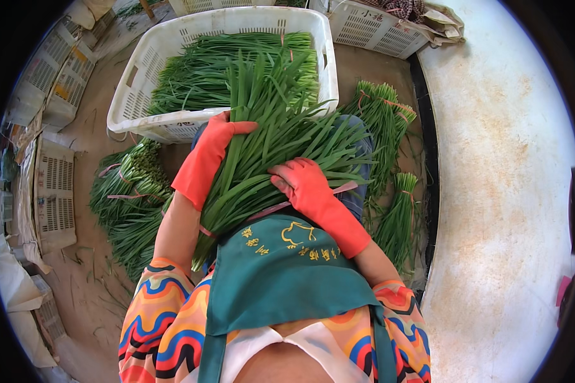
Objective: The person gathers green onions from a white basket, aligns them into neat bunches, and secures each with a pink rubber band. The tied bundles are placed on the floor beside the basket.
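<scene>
A large bunch of garlic chives (263,148) lies across my lap, its cut stems toward my left hip and its leaf tips fanned forward and right. My left hand (223,136), in a red rubber glove, grips the bunch from the left side, thumb over the leaves and the other fingers mostly hidden. Curled onto the leaves at the right is my right hand (299,179), gloved alike; its fingertips are partly buried. One pink tie (207,231) crosses the bunch near the stems. A flat pink strip (273,209) passes beneath my right wrist.
Ahead stands a white plastic crate (124,107) holding rows of chives. Tied bunches lie on the floor at left (129,191) and right (381,129), with a smaller bunch (400,215) nearer. More crates (57,191) line the left. A pale, stained surface (498,191) borders the right.
</scene>
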